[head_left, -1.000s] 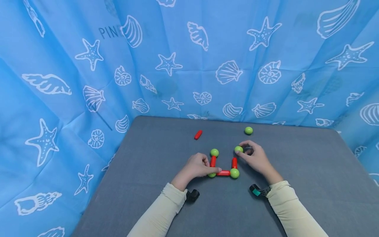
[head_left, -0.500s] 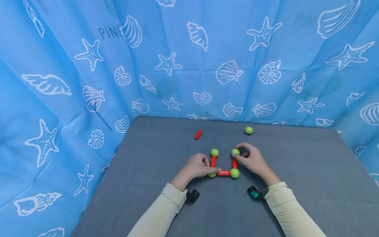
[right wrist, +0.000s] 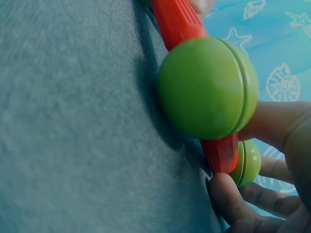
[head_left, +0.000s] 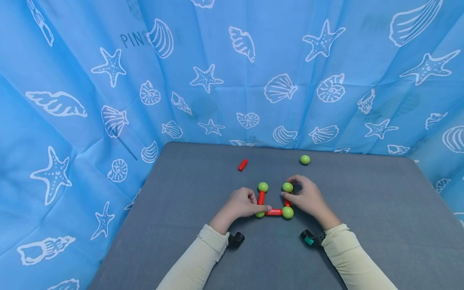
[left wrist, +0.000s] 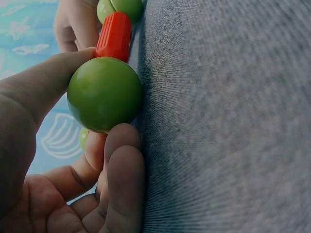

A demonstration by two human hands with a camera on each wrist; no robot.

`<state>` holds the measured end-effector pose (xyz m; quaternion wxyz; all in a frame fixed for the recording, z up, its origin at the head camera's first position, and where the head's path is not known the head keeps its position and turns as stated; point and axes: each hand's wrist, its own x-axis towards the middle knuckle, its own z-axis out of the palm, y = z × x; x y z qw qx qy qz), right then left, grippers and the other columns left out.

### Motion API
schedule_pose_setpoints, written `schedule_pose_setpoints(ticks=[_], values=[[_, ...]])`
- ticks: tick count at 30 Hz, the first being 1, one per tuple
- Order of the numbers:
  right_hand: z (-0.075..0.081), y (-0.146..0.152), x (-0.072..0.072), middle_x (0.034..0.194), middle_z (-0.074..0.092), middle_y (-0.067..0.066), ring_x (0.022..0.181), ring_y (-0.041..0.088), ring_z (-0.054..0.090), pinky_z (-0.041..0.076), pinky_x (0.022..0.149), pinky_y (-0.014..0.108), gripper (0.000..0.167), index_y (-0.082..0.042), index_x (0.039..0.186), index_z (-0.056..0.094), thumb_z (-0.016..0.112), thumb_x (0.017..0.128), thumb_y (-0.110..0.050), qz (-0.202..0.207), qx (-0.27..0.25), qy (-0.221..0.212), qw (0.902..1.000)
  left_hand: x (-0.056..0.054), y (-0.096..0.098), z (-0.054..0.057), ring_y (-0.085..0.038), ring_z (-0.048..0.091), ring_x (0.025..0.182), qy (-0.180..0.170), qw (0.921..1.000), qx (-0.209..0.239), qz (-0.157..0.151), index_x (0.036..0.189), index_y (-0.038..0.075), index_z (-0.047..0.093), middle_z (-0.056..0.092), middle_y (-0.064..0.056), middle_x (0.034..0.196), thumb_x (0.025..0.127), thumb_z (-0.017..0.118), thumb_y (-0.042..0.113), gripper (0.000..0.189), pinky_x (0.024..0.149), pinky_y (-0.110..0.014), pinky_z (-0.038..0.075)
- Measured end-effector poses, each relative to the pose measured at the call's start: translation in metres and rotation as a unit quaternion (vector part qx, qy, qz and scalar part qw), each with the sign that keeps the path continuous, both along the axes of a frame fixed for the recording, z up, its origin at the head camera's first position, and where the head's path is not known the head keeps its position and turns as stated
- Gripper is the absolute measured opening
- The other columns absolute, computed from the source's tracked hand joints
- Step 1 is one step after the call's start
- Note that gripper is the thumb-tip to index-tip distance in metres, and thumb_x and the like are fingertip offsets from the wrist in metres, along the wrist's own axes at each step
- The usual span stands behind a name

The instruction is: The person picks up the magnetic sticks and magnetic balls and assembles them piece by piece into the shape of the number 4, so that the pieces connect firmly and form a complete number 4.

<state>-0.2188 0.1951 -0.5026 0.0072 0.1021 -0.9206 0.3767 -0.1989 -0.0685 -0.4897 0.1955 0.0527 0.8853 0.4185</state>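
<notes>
Green balls and red ridged rods form a U-shaped frame on the table. My left hand (head_left: 241, 204) pinches the near left ball (left wrist: 104, 94), its thumb reaching onto the front rod (head_left: 274, 212) and its other fingers curled below. The left rod (head_left: 261, 197) leads back to another green ball (head_left: 263, 187). On the right, my right hand (head_left: 309, 197) grips the far right ball (head_left: 287, 187), which sits at the end of the right rod (right wrist: 222, 153). Its thumb lies where ball and rod meet. The near right ball (right wrist: 206, 89) joins the right and front rods.
A loose red rod (head_left: 243, 165) lies at the back left of the grey table (head_left: 195, 169). One loose green ball (head_left: 305, 160) sits at the back right. Behind the table hangs a blue curtain (head_left: 232, 96) with shell prints.
My right hand has moved left with its green ball, bringing it onto the right rod's far end. Its thumb has then slid down towards the rod. My left hand has stayed put.
</notes>
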Motion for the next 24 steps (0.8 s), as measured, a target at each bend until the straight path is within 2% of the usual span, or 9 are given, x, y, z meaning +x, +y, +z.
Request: schedule_pose_setpoints(ticks=[3,8,24], values=[[-0.0011,-0.0011,0.0007,0.124,0.067,0.018,0.090,0.022,0.062,0.053,0.074,0.032,0.042,-0.004,0.125,0.067,0.084,0.091,-0.023,-0.001,0.005,0.009,0.9999,0.0001,0.0000,-0.0014,-0.017,0.055,0.062,0.001,1.0000,-0.001,0.000,0.073,0.016,0.063,0.057,0.002,0.065,0.080,0.088,0.060,0.051,0.054,-0.028,0.039],[-0.0022,-0.0014,0.0018,0.123,0.067,0.019,0.084,0.020,0.064,0.054,0.071,0.029,0.041,-0.003,0.124,0.068,0.084,0.090,-0.020,-0.007,-0.006,0.011,0.9999,-0.0001,0.0004,-0.0031,-0.017,0.055,0.062,0.001,1.0000,-0.004,0.000,0.073,0.016,0.063,0.057,0.002,0.064,0.080,0.088,0.060,0.052,0.054,-0.028,0.039],[0.0060,-0.0024,0.0048,0.125,0.064,0.022,0.077,0.018,0.065,0.055,0.066,0.028,0.041,-0.002,0.125,0.067,0.083,0.092,-0.022,-0.019,-0.029,-0.016,0.9993,-0.0005,0.0008,-0.0020,-0.016,0.055,0.063,0.002,1.0000,-0.004,-0.002,0.073,0.016,0.063,0.057,0.003,0.065,0.080,0.088,0.060,0.051,0.054,-0.028,0.039]])
